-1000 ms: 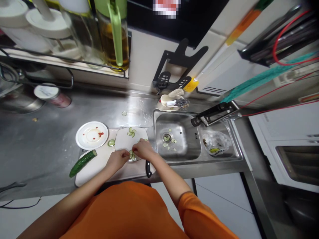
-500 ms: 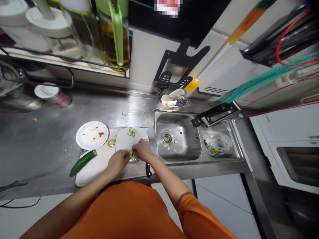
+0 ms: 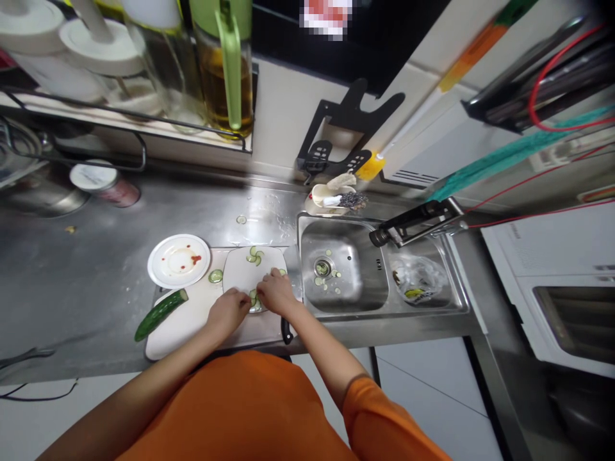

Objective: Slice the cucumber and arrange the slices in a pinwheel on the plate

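Note:
A white square plate (image 3: 245,272) lies on the white cutting board (image 3: 177,326). Curved cucumber slices (image 3: 254,255) form a small pattern near the plate's far edge, and more slices (image 3: 256,306) sit at its near edge. My left hand (image 3: 229,310) is closed, its fingertips at the near slices; whether it pinches one is too small to tell. Beside it on the right, my right hand (image 3: 276,292) is closed too, fingertips over the same slices, its hold partly hidden. A few slices (image 3: 216,276) rest on the board left of the plate. The cut cucumber (image 3: 161,314) lies at the board's left.
A knife handle (image 3: 287,331) shows right of my hands. A round plate (image 3: 179,261) with red scraps stands behind the cucumber. The sink (image 3: 343,269) on the right holds several slices; a plastic bag (image 3: 419,276) lies beyond. Bottles (image 3: 223,83) stand on a rack above.
The view has shifted very slightly. Both hands stay at the near slices, with only tiny finger movement.

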The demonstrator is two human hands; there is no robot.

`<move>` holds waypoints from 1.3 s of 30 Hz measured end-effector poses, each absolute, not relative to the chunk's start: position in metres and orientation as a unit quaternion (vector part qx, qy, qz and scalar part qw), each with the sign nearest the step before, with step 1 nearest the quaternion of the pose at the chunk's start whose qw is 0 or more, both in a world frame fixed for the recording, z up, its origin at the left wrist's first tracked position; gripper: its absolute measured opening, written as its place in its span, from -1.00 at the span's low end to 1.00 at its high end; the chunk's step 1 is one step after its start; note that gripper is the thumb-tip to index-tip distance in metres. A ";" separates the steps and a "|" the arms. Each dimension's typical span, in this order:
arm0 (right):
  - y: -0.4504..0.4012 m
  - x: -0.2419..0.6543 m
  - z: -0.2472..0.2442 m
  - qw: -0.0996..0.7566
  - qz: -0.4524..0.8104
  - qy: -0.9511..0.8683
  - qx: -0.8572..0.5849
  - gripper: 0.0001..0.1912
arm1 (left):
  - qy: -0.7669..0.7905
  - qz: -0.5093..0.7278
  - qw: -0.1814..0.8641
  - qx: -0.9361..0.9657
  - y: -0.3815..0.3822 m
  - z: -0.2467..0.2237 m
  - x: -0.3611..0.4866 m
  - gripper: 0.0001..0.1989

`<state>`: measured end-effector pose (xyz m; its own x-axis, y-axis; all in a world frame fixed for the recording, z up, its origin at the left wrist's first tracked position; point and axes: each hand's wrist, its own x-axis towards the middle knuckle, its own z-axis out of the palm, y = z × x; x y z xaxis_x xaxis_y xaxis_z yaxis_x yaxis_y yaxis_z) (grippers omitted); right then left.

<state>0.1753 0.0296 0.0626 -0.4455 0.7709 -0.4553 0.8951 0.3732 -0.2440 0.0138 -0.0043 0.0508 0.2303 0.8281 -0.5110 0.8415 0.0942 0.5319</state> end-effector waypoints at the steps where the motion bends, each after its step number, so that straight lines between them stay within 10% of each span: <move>1: 0.029 0.175 0.063 0.132 -0.233 0.816 0.511 -0.74 | 0.619 -0.010 0.402 0.674 -0.004 0.051 0.014 -0.76; 21: 0.023 0.180 0.070 0.121 -0.243 0.807 0.525 -0.73 | 0.596 0.008 0.407 0.692 -0.004 0.056 0.008 -0.77; 39: 0.009 0.182 0.084 0.093 -0.262 0.777 0.565 -0.76 | 0.680 -0.050 0.136 0.719 0.037 0.043 -0.042 -0.65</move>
